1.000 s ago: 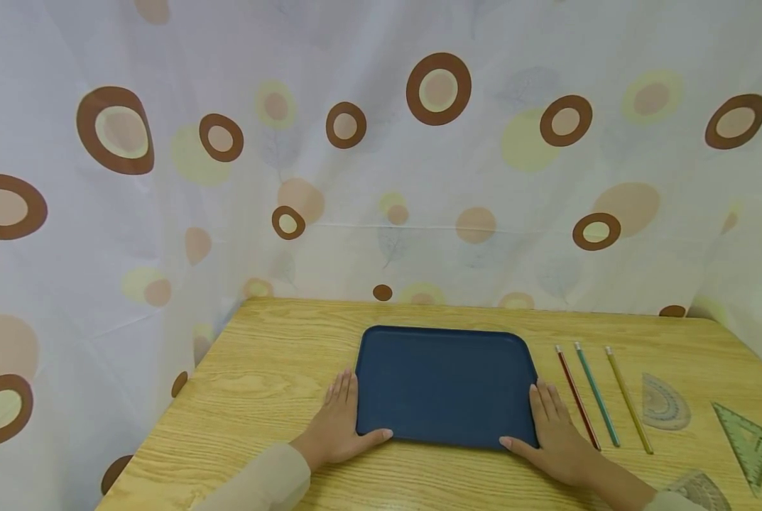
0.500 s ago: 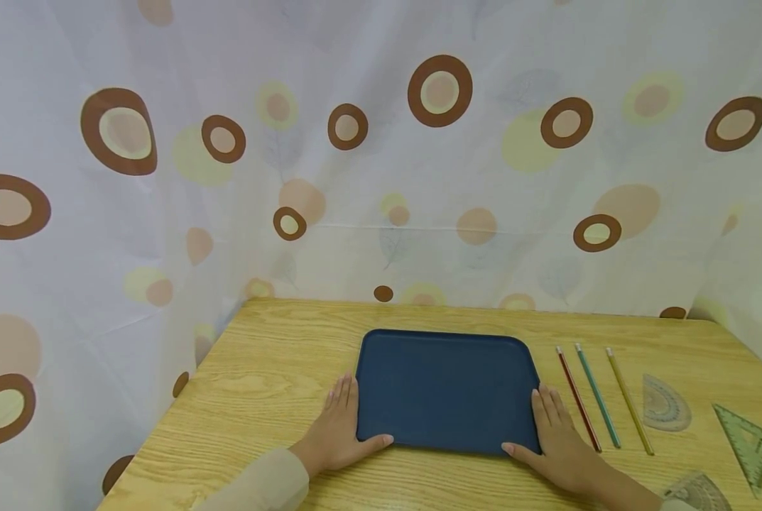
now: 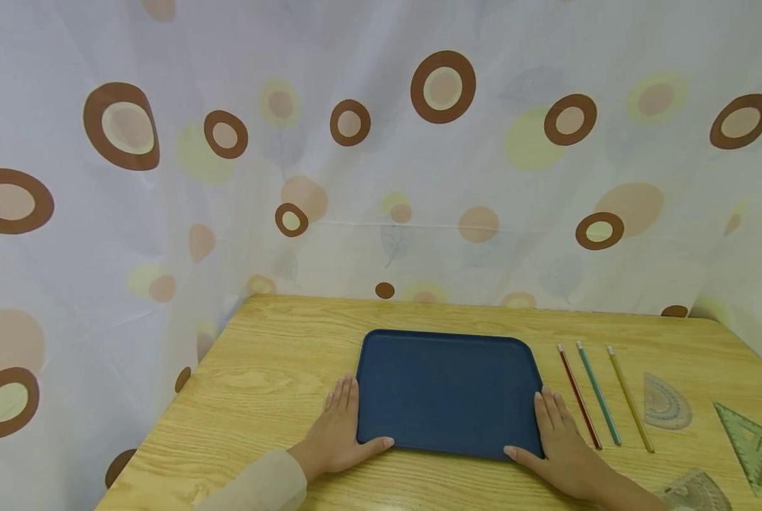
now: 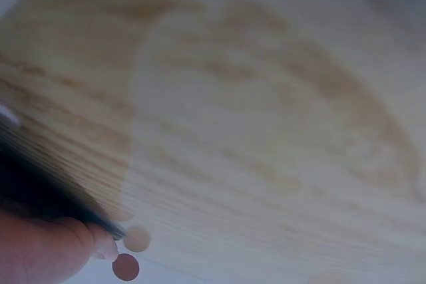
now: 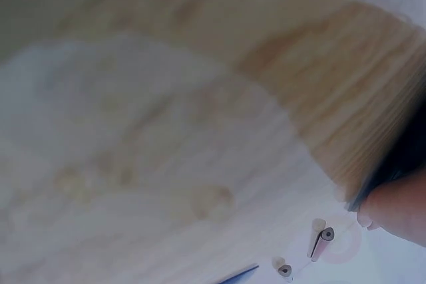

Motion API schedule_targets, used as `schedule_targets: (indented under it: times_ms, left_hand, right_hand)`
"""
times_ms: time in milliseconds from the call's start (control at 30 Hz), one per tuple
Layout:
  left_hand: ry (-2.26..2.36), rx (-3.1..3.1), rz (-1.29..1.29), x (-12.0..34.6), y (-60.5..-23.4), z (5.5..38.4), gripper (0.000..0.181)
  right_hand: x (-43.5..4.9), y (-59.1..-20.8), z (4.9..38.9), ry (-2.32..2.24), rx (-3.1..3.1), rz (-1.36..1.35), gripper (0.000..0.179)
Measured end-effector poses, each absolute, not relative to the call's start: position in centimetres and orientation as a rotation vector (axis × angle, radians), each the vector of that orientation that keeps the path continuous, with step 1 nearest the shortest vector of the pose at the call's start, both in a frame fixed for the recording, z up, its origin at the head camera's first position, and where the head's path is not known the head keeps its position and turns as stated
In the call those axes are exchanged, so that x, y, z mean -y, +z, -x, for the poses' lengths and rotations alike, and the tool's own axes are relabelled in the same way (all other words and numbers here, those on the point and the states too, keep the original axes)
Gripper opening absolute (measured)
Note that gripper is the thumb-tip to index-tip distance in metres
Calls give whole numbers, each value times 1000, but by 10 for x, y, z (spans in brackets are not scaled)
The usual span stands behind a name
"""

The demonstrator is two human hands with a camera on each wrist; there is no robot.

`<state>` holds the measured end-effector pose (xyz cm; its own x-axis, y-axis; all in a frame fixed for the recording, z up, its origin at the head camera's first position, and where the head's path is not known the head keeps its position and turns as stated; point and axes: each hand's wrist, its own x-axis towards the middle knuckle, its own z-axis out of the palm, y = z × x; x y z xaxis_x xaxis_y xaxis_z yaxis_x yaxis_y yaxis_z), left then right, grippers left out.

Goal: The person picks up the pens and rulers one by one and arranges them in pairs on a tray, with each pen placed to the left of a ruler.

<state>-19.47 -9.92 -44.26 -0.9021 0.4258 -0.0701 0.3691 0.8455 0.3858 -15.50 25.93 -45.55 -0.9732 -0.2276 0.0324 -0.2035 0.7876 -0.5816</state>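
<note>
A dark blue rectangular tray [image 3: 447, 394] lies flat on the wooden table in the head view. My left hand [image 3: 339, 433] rests along its left side with straight fingers, the thumb at the near edge. On the opposite side my right hand [image 3: 566, 451] lies the same way, fingers straight and thumb at the near right corner. The left wrist view catches part of the left hand [image 4: 46, 247] by the tray's dark edge [image 4: 40, 181]. Part of the right hand [image 5: 399, 209] appears beside that edge in the right wrist view.
Right of the tray lie a red pencil [image 3: 579, 397], a teal pencil [image 3: 599, 394] and a yellow pencil [image 3: 630, 397]. Farther right are a clear protractor [image 3: 667, 402], a green set square [image 3: 748, 443] and another protractor [image 3: 697, 491]. A patterned curtain [image 3: 381, 163] surrounds the wooden table [image 3: 265, 369].
The tray has shifted slightly toward me, with both hands staying against its sides. The pencils and the other items have kept their places on the table.
</note>
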Motion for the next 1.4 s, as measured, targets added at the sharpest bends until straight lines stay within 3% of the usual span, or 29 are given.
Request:
schedule_targets:
  times_ms: [1400]
  left_hand:
    - [580,-2858,-659,98,-441,181,107]
  right_hand:
    - [-262,-460,142,-880,-2937,299,103]
